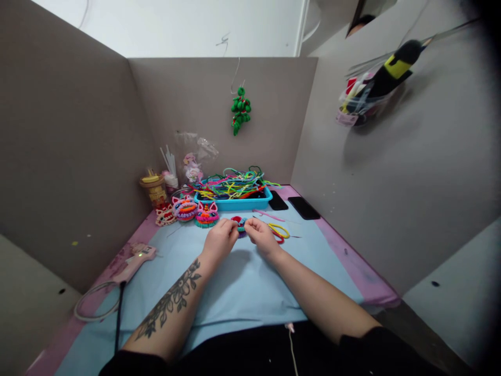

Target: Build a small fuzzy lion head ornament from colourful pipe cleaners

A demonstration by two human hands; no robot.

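Observation:
My left hand point(222, 237) and my right hand point(261, 234) face each other above the blue cloth, fingers pinched together. What is between the fingertips is too small to make out. Just behind and between them shows a small fuzzy piece point(241, 234) in red, blue and purple, partly covered by my fingers. I cannot tell whether either hand touches it. Close to my right hand lie scissors with yellow and red handles point(282, 230). Left of my hands stand several fuzzy animal heads, among them a pink and orange one point(206, 215) and a purple one point(185, 208).
A blue tray point(235, 203) heaped with coloured pipe cleaners point(230, 186) stands at the back. Two dark phones point(303, 208) lie to its right. A pink glue gun point(136, 262) with its cable rests at left. Grey partitions enclose the table; a green ornament point(240, 108) hangs behind.

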